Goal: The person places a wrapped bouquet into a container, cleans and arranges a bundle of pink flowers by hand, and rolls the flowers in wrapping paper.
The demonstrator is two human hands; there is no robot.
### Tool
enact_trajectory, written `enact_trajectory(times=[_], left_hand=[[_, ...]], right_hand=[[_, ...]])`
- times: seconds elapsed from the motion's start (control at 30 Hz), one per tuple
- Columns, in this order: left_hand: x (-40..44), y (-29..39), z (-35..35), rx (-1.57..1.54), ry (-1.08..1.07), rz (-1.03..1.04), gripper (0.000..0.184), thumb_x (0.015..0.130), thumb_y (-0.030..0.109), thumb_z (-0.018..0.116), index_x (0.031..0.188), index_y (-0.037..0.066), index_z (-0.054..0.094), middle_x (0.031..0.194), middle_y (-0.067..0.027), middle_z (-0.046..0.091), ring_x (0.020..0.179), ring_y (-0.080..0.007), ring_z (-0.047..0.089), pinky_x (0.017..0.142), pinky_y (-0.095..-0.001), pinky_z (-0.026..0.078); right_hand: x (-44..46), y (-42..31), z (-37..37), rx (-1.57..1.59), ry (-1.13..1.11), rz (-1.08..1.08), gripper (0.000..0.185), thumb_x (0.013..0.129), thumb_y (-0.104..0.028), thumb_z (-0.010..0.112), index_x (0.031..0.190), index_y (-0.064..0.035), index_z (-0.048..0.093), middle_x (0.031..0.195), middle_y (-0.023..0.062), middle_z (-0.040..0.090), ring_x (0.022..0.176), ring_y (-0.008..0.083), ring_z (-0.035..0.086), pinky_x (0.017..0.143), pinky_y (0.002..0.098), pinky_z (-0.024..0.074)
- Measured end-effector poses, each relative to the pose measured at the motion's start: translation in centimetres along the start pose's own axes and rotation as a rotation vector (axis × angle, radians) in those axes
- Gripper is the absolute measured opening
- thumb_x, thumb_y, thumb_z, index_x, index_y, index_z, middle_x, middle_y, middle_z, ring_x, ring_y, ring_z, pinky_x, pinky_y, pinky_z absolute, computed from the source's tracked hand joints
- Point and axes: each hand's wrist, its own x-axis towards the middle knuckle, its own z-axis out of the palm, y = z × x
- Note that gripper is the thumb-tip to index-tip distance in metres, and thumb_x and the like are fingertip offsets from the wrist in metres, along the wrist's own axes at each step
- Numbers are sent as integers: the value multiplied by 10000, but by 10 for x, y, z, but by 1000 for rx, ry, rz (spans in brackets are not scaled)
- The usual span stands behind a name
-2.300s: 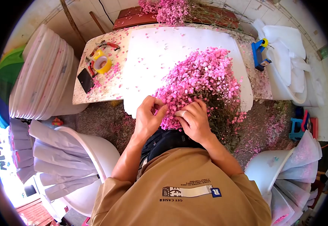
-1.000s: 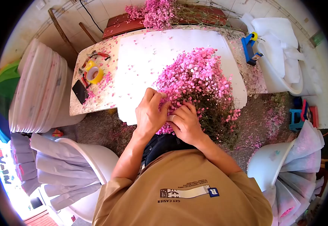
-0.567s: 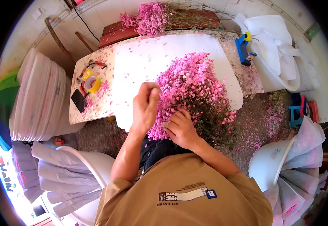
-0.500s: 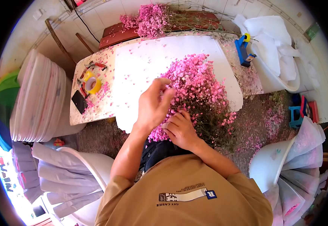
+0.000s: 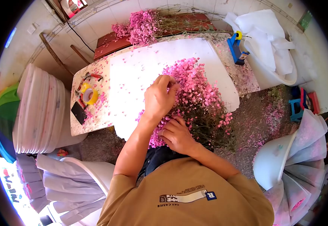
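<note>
A large bunch of pink baby's breath (image 5: 197,84) lies over the near edge of the table, its blossoms toward the far side and its thin green stems (image 5: 209,130) toward my right. My right hand (image 5: 177,135) is closed round the lower part of the bunch, close to my body; some fingertips are hidden among the flowers. At the bunch's left side, my left hand (image 5: 159,98) has its fingers curled in a pinch at the blossoms. White paper sheets (image 5: 133,75) lie beneath the flowers.
Pliers, yellow tape (image 5: 90,96) and a phone (image 5: 79,112) lie at the table's left. A blue tape dispenser (image 5: 236,49) stands at the right. More pink flowers (image 5: 145,28) rest behind. Stacked tubs (image 5: 39,113) and tubs of wrapped bouquets (image 5: 273,162) flank me.
My left hand has moved slightly toward the blossoms, its fingers going from spread to curled. My right hand keeps its hold on the bunch. The whole view has shifted a little.
</note>
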Motion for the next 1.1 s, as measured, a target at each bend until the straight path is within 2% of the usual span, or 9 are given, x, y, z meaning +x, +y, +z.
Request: enact_trajectory(times=[0.33,0.43,0.5,0.53,0.63,0.77,0.87,0.93,1.1], left_hand=[[-1,-8,7,-30,38,96,176,866,61,763,1025,51,691,934,-127,692,745,-254,677,659,-363,533],[3,-15,3,-243,15,-10,111,903,22,720,1008,45,692,878,-72,684,699,-174,630,619,-315,498],[8,-26,-4,-567,64,-259,55,940,-1,680,985,31,682,842,-17,662,676,-110,568,586,-262,450],[13,-29,-9,-722,155,-232,32,976,10,643,988,30,665,819,21,614,647,-69,511,550,-223,393],[12,-31,-31,-1099,74,-566,87,1019,61,566,1027,41,650,782,3,563,565,-45,406,486,-208,300],[-5,-18,-42,-1005,-229,-696,160,1018,174,586,981,40,667,765,-4,575,545,-50,403,466,-217,284],[-13,-17,-20,-761,-254,-580,196,985,214,655,956,23,682,755,3,599,579,-46,433,499,-230,323],[-11,-14,-11,-481,-214,-401,273,937,248,691,917,-24,699,721,-45,648,625,-108,539,582,-308,439],[3,-14,-3,-439,-141,-417,269,885,237,719,896,-31,703,693,-68,654,644,-110,555,615,-319,471]], right_hand=[[2,-3,-3,-9,-18,1,147,828,-138,741,967,-93,724,964,76,625,1043,289,580,1076,525,379],[2,-1,-2,-10,-16,-5,142,823,-128,747,959,-96,721,950,71,626,1030,289,583,1077,521,383],[3,-1,-2,2,-21,1,138,820,-122,752,951,-99,719,941,68,626,1021,288,585,1076,519,385],[3,-1,-1,13,-22,11,134,816,-117,756,944,-101,717,933,66,626,1011,286,587,1076,517,388],[2,-1,1,27,-30,22,133,810,-108,762,934,-107,713,923,59,627,1003,280,588,1076,513,388],[5,0,2,11,-29,13,129,815,-110,761,934,-108,712,920,55,627,993,278,589,1073,510,391],[2,-1,4,3,-23,12,121,823,-113,758,934,-108,711,918,53,627,995,278,587,1074,511,387],[4,-3,3,-11,-23,11,119,827,-118,757,936,-107,711,918,55,627,998,278,586,1079,513,381],[4,-5,-2,-17,-40,12,124,828,-119,757,943,-102,714,924,59,627,1002,276,584,1082,515,377]])
